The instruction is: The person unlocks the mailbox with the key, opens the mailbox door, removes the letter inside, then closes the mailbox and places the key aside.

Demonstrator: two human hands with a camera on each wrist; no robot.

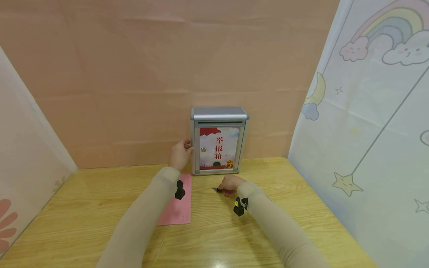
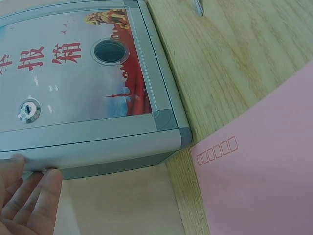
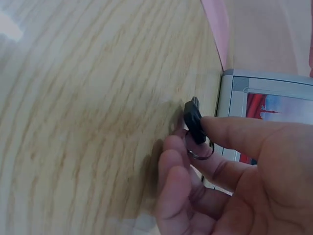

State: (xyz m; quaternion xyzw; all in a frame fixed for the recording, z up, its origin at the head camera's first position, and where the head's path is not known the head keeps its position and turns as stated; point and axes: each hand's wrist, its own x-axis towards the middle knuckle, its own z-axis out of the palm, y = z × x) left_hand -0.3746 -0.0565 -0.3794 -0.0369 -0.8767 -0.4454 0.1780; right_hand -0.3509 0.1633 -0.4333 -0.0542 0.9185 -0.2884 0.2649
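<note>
A silver-framed metal report box stands upright against the back wall, its front printed with red characters. Its round cam lock sits on the left of the door, the keyhole showing and no key in it. My left hand rests on the box's left side, thumb by the front edge and fingers along the side. Just in front of the box, low over the table, my right hand pinches a black-headed key between thumb and fingers. A metal ring hangs from the key.
A pink envelope with small red boxes printed on it lies on the wooden table, left of and in front of the box, partly under my left forearm. A patterned cloth wall borders the table on the right.
</note>
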